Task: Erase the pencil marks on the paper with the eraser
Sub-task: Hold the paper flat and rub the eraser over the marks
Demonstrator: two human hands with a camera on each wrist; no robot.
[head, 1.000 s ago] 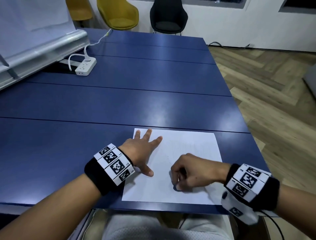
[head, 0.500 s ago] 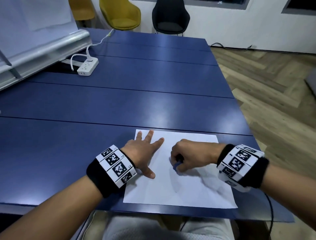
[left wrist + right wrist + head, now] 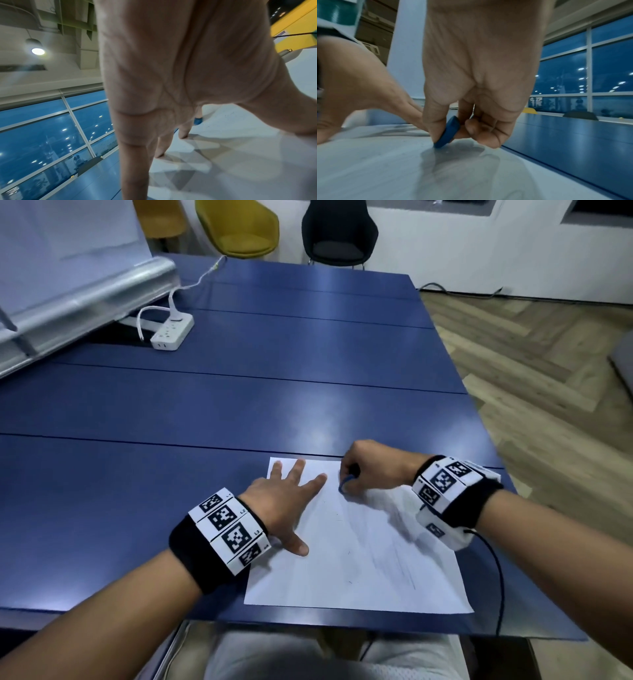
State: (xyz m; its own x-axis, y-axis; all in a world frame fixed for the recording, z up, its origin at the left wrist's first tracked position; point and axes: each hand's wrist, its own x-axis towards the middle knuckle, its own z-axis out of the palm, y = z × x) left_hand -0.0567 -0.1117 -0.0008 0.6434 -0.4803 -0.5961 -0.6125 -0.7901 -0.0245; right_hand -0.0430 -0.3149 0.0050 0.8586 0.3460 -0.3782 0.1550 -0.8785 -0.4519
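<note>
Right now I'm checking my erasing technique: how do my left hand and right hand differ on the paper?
The left hand lies flat with fingers spread, pressing the paper down; the right hand is curled, pinching the blue eraser. The left hand holds nothing; the right hand's grip sets the eraser's edge on the sheet. The left hand sits at the paper's left side, the right hand near its far edge. Both touch the paper.

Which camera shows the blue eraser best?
The right wrist view: the eraser fills the centre, pinched by the right hand, its lower edge on the paper. The head view shows a small blue sliver; the left wrist view a distant blue speck.
</note>
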